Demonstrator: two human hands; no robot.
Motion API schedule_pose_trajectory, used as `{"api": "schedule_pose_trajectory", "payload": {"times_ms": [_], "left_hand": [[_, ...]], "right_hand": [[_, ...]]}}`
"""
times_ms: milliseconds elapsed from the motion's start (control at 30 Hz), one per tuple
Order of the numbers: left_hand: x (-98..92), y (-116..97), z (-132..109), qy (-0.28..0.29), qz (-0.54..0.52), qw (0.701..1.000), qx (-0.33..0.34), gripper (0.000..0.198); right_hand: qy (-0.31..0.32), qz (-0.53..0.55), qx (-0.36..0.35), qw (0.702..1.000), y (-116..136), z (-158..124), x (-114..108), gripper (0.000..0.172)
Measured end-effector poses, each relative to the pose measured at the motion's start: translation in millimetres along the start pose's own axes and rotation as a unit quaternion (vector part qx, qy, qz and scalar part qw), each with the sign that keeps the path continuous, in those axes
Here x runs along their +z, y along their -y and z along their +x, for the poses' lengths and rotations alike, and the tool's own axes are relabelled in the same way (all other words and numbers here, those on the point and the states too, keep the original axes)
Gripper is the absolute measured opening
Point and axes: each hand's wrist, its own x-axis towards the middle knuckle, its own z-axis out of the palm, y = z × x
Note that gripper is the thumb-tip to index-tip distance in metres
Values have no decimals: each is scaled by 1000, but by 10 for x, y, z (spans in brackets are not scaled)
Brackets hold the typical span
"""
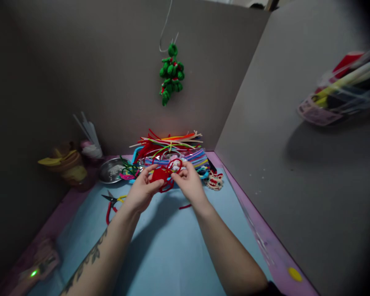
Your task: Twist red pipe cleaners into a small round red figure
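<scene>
A red craft piece of fuzzy pipe cleaner [160,175], with a dense body and loose loops, is held up over the table between my two hands. My left hand [143,189] grips its body, thumb in front. At the other side my right hand [189,183] pinches at the red loops; the exact spot under the fingertips is too small to make out. Below my right wrist lies a short red pipe cleaner piece [185,206]. Left of my left hand are black-bladed scissors [111,201] with red handles, beside something yellow-handled.
Behind my hands a tray holds bundles of coloured pipe cleaners [169,142]. A metal bowl [106,170] with small white bits stands left, near a brown pot [72,170]. A lion-face ornament [215,181] lies right. A green ornament [172,74] hangs on the grey partition.
</scene>
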Motion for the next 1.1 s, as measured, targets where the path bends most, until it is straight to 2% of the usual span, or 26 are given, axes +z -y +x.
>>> {"api": "schedule_pose_trajectory", "payload": {"times_ms": [67,100,133,167,233,333,467,633,833,900,967,1033,1100], "left_hand": [[-3,10,23,-39,-20,999,15,74],[-7,15,34,-61,-35,997,29,73],[-11,18,44,-81,-50,994,45,72],[-13,20,51,-95,-65,991,61,71],[-6,25,54,-105,-90,986,93,71],[36,54,31,-101,-104,981,128,72],[105,142,-3,-90,-91,982,137,71],[131,208,-9,-82,-79,985,127,73],[92,140,6,-97,-62,980,163,72],[72,111,10,-92,-55,980,168,72],[55,80,9,-95,-57,979,174,71],[44,43,0,-99,-66,978,174,69],[38,5,-15,-100,-67,979,167,69]], "right_hand": [[-86,-41,-43,995,4,-53,39,38],[-120,-61,-67,989,10,-86,65,33],[-117,-80,-84,986,17,-123,98,22],[-76,-89,-91,989,24,-159,137,13],[7,-53,-51,997,32,-224,233,15],[12,86,57,995,27,-278,380,24],[2,193,125,973,12,-291,469,20],[-36,159,106,981,-15,-280,426,16],[10,8,49,999,36,-226,289,9],[66,-32,43,996,71,-210,211,7],[177,-89,13,980,106,-212,110,6],[299,-159,-75,938,143,-228,-3,11],[348,-205,-132,905,183,-242,-103,15]]}}
